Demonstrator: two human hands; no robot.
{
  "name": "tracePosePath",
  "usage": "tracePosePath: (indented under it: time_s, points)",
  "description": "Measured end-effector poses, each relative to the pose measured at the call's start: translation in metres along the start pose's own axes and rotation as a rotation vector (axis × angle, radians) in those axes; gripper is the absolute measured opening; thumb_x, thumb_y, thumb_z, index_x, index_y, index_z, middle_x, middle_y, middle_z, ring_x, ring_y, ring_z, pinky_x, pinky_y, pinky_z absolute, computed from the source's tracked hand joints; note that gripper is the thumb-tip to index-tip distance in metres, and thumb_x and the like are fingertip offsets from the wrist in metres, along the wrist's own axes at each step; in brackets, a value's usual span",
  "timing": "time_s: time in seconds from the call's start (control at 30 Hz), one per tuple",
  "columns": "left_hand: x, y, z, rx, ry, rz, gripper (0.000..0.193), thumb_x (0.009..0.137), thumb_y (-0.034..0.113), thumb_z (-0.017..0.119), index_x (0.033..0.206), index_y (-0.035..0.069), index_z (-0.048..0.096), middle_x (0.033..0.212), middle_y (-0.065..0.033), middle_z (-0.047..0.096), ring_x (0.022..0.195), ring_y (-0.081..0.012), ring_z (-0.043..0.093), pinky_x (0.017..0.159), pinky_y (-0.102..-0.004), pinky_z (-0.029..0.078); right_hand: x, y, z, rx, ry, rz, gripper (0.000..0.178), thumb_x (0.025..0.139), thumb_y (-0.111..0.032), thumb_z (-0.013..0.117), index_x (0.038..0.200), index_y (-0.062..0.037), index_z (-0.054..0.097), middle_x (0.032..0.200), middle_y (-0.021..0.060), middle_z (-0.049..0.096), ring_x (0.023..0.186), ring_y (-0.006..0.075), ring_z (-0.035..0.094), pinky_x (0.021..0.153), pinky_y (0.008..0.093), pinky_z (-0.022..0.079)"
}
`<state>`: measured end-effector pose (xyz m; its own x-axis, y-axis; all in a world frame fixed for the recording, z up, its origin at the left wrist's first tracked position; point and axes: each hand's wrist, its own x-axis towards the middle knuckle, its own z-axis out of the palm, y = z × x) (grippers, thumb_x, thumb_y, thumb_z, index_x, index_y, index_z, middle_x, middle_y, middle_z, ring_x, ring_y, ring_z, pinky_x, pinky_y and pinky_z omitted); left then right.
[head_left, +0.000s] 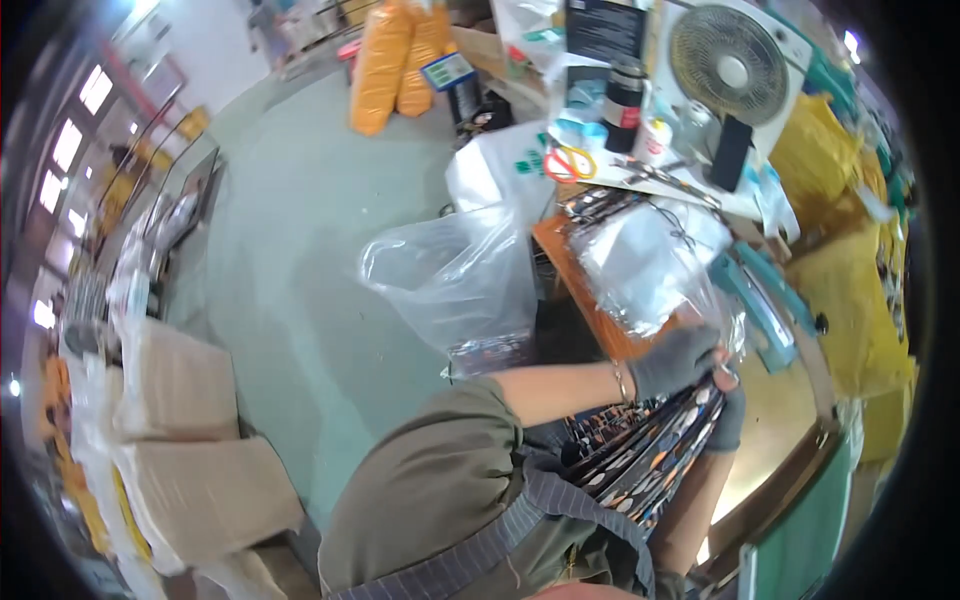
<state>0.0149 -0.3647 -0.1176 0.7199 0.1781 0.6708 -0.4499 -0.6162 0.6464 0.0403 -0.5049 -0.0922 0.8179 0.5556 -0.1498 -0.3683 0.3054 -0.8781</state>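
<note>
My left hand (682, 361), in a grey fingerless glove, reaches across with its fingers closed at the mouth of a clear plastic bag (737, 328). Just below it, my right hand (730, 408), gloved alike, is closed around the upper end of a bundle of long dark strips (645, 450) with orange and white print. The bundle slants down against my apron (570, 500). The fingertips of both hands meet, and exactly what they pinch is partly hidden. A pile of clear plastic bags (640, 255) lies just beyond my left hand.
A teal bag sealer (757, 312) stands right of the hands. Behind are scissors (570, 163), a black bottle (622, 105), a phone (732, 155) and a fan (730, 62). A large clear bag (450, 270) hangs left of the table; wrapped cartons (210, 490) stand far left.
</note>
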Motion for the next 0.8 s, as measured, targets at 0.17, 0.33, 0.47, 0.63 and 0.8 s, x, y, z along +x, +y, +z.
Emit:
tracePosePath:
  time_s: [0.17,0.33,0.47,0.63,0.8]
  points:
    - [0.011,-0.015,-0.027,-0.825,0.145,-0.685,0.030,0.091,0.029,0.055,0.074,0.004,0.057,0.062,0.0011,0.050,0.055,-0.0086,0.049,0.050,-0.0289,0.041,-0.006,0.021,-0.060,0.173,0.026,0.079,0.036,0.078,-0.030,0.063,0.101,-0.0037,0.054,0.075,0.0076,0.055,0.071,0.0215,0.056,0.063,0.0359,0.050]
    - [0.067,-0.005,-0.018,-0.305,0.017,-0.319,0.030,0.086,0.023,0.057,0.070,-0.002,0.059,0.052,-0.0104,0.056,0.051,-0.0135,0.054,0.050,-0.0330,0.043,-0.027,-0.029,-0.006,0.233,-0.381,0.046,0.075,0.075,-0.025,0.062,0.139,0.0006,0.031,0.082,0.0118,0.059,0.068,0.0221,0.060,0.060,0.0336,0.054]
    - [0.038,0.094,-0.045,-0.025,-0.460,0.483,0.022,0.079,0.030,0.065,0.071,0.010,0.063,0.064,-0.0138,0.059,0.062,-0.0301,0.060,0.057,-0.0389,0.045,-0.002,-0.011,-0.010,-0.238,-0.149,-0.268,0.034,0.095,-0.028,0.049,0.120,-0.0049,0.051,0.111,0.0025,0.056,0.099,0.0114,0.055,0.086,0.0243,0.046]
    - [-0.060,0.065,-0.034,-0.408,-0.243,-0.223,0.032,0.086,0.022,0.058,0.066,0.003,0.043,0.058,-0.0095,0.039,0.052,-0.0222,0.042,0.051,-0.0306,0.034,-0.101,0.023,-0.013,0.495,0.109,0.178,0.041,0.088,-0.034,0.055,0.114,-0.0031,0.054,0.105,0.0082,0.062,0.090,0.0162,0.061,0.082,0.0296,0.051]
    - [-0.104,0.076,-0.040,-0.308,-0.774,0.015,0.028,0.085,0.024,0.058,0.067,0.002,0.058,0.058,-0.0084,0.052,0.051,-0.0201,0.051,0.050,-0.0318,0.038,-0.185,0.102,-0.044,-0.075,0.184,0.092,0.047,0.091,-0.036,0.050,0.127,-0.0045,0.046,0.113,0.0036,0.054,0.109,0.0119,0.046,0.097,0.0299,0.036]
